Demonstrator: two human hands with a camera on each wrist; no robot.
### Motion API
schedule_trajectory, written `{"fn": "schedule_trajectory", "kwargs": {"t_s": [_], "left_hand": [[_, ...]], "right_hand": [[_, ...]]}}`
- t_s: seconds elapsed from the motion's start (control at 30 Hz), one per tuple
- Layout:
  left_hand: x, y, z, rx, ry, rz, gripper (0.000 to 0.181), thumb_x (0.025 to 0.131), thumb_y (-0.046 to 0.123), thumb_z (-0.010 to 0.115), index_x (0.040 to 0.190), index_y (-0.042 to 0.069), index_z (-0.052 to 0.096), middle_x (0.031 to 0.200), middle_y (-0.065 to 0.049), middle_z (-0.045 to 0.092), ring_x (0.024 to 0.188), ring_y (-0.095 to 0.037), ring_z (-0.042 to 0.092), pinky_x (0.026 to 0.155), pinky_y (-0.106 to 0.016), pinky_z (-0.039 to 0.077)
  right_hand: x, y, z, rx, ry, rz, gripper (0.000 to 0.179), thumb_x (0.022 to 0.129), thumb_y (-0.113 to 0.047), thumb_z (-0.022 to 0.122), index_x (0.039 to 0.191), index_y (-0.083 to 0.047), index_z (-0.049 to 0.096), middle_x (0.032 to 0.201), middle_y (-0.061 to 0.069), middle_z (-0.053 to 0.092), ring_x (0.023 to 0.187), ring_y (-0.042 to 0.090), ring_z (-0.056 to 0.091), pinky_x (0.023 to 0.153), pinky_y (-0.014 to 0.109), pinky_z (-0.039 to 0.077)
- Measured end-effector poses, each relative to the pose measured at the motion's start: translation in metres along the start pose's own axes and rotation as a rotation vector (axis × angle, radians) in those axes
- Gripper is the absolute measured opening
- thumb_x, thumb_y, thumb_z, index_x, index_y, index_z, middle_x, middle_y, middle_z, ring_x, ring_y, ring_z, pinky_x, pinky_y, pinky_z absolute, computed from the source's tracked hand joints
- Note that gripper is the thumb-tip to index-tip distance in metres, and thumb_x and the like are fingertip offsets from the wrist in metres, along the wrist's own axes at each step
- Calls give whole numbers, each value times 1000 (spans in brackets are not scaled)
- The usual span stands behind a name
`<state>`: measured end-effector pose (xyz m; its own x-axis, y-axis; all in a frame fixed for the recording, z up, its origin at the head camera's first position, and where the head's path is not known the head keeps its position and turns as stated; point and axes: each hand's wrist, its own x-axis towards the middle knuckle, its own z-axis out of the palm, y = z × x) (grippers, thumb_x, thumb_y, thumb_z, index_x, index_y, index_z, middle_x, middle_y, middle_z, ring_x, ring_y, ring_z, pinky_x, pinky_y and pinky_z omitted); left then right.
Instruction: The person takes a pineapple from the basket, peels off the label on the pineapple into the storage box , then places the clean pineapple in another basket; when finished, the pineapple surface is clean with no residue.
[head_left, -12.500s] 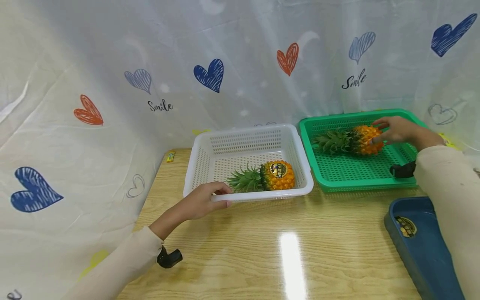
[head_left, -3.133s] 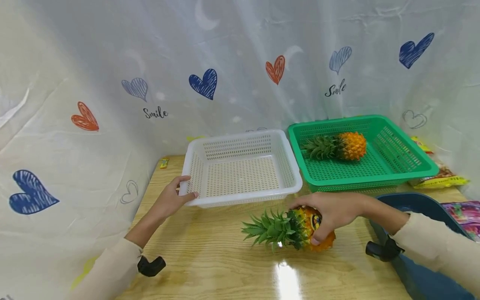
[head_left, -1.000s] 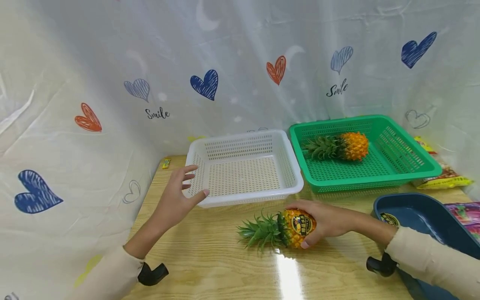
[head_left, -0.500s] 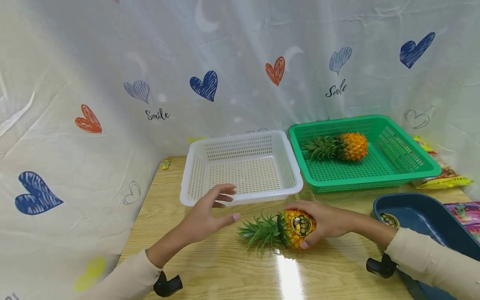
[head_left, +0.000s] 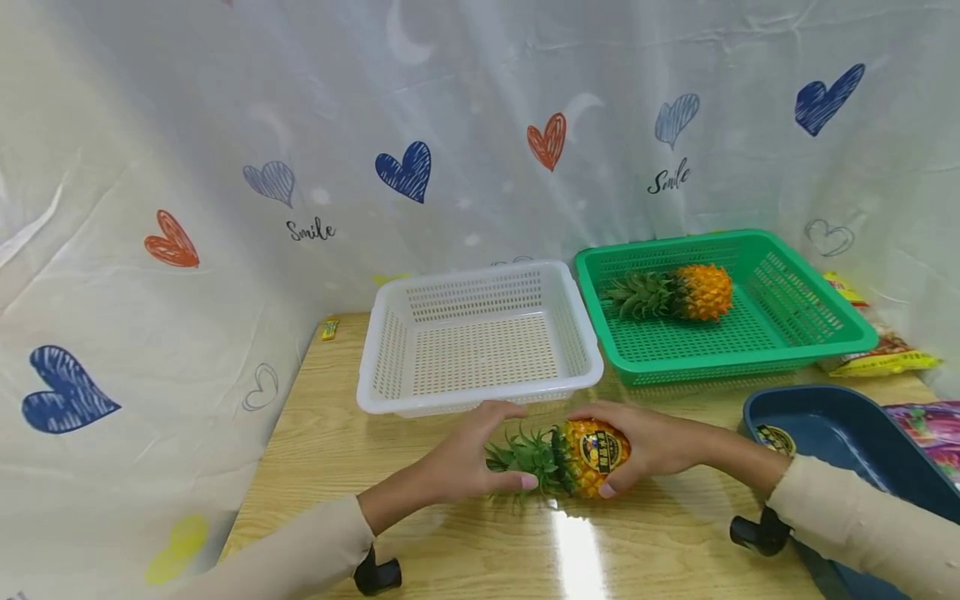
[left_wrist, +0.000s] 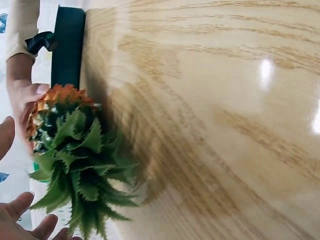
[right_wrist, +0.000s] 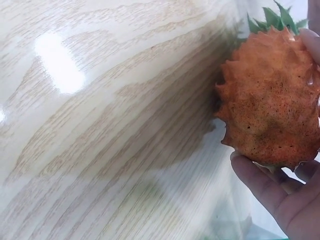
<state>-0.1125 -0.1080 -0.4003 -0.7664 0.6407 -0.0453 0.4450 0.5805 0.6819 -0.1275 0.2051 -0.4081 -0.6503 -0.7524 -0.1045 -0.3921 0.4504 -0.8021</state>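
Observation:
In the head view a pineapple [head_left: 572, 460] with a black and gold label lies sideways at the table's front middle, its green leaves to the left. My right hand [head_left: 656, 446] grips its orange body from the right, thumb on the near side; the right wrist view shows the fruit's base [right_wrist: 272, 100] between thumb and fingers. Around the leaves my left hand [head_left: 468, 458] is spread, thumb and fingers apart. The left wrist view shows those fingers [left_wrist: 15, 215] beside the leaves [left_wrist: 82, 170], not closed on them. Whether they touch is hard to tell.
Behind the hands stands a white basket [head_left: 480, 393]. A green basket [head_left: 712, 367] beside it holds another pineapple [head_left: 705, 292]. A dark blue bin [head_left: 832, 425] with a loose label is at the right, near snack bags [head_left: 885, 358]. A small yellow packet [head_left: 329, 329] lies far left.
The pineapple from the white basket now lies on the table in my right hand. My left hand left the basket rim and moved right to the leaves. The right hand has lately stayed still.

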Motion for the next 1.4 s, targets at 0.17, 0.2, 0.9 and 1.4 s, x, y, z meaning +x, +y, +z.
{"fn": "schedule_trajectory", "kwargs": {"t_s": [0.17, 0.2, 0.9, 1.4], "left_hand": [[6, -4, 13, 57, -38, -15, 91, 80, 60, 77, 154, 22, 38, 154, -6, 38, 140, -31, 41, 106, -56, 44], [7, -5, 15, 63, -42, -20, 91, 80, 59, 78, 154, 23, 38, 154, -6, 38, 140, -31, 41, 105, -55, 44], [9, -10, 20, 58, -37, -37, 78, 88, 42, 77, 153, 22, 39, 146, 2, 48, 125, -18, 54, 102, -45, 49], [9, -10, 20, 61, -39, -40, 76, 90, 41, 76, 153, 20, 38, 147, 0, 46, 126, -19, 54, 101, -43, 50]], "right_hand": [[-1, 2, 0, 4, -7, 16, 86, 79, -35, 84, 151, -17, 40, 132, 6, 52, 109, 18, 59, 81, 29, 56], [-1, 2, 0, 5, -7, 20, 86, 79, -35, 84, 152, -19, 40, 133, 6, 52, 110, 18, 58, 81, 29, 55], [-17, 0, -8, -93, 219, -39, 52, 85, -35, 82, 132, -26, 61, 124, -3, 61, 110, 15, 57, 75, 32, 56], [-15, -8, -3, -72, 319, -29, 23, 86, -34, 80, 106, -24, 73, 110, -2, 67, 96, 10, 63, 64, 29, 56]]}}
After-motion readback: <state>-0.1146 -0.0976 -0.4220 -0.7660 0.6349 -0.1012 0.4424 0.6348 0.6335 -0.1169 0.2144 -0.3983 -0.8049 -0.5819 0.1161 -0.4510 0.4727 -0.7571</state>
